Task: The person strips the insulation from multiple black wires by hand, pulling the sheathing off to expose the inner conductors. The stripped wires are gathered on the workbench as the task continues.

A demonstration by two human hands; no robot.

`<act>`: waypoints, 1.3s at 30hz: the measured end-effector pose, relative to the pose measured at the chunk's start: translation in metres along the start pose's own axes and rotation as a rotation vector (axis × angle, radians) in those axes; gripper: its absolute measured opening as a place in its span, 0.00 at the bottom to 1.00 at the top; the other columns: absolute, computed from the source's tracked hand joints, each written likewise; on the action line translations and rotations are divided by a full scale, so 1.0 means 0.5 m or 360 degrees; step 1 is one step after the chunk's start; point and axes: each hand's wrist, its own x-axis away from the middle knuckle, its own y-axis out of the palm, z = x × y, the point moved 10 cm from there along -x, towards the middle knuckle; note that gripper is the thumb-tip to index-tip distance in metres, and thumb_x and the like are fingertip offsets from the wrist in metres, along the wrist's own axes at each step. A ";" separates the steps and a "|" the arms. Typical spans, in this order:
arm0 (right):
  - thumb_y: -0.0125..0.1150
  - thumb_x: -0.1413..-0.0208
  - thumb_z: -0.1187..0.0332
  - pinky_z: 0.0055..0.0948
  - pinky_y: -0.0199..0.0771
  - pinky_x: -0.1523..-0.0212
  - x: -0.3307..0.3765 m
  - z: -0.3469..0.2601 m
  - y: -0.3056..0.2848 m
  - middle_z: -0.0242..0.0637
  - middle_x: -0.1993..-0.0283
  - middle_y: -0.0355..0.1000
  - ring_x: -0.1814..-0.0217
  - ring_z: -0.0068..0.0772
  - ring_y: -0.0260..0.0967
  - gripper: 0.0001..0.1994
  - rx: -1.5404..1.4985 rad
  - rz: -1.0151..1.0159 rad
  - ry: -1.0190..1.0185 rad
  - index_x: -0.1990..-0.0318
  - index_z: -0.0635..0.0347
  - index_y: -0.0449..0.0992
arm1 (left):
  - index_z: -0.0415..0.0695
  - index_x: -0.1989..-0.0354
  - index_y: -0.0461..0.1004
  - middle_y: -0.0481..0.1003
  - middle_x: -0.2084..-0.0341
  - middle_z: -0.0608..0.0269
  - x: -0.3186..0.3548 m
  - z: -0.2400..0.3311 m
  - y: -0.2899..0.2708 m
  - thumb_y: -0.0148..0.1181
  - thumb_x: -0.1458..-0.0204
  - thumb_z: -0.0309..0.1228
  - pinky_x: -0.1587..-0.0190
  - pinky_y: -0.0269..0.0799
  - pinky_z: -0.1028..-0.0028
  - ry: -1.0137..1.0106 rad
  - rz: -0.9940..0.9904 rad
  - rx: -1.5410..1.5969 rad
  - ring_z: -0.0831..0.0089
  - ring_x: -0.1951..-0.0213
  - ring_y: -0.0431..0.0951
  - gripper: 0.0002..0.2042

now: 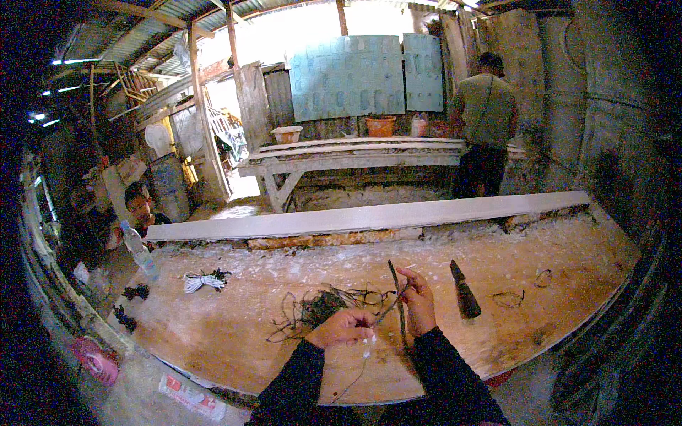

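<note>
Over the wooden table, the left hand is curled shut, pinching a thin dark stick and a bit of white string, while the right hand pinches the same stick a little higher up. A messy pile of dark wire lies just left of the hands, a black knife lies to the right, a white cord bundle and a plastic bottle sit far left, and a long white board runs along the back.

I am in a rough, open-sided workshop shed: a corrugated metal roof on timber posts above my plywood surface, which is strewn with pale shavings. Beyond the surface stand a plank workbench and board walls.
</note>
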 end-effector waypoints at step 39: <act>0.56 0.61 0.80 0.23 0.64 0.63 0.031 0.050 0.083 0.31 0.73 0.66 0.69 0.22 0.63 0.06 0.0323 -0.0620 0.0162 0.80 0.60 0.66 | 0.39 0.76 0.70 0.72 0.77 0.66 0.029 0.037 -0.137 0.59 0.61 0.23 0.68 0.65 0.81 0.0241 0.1027 -0.0295 0.80 0.73 0.70 0.05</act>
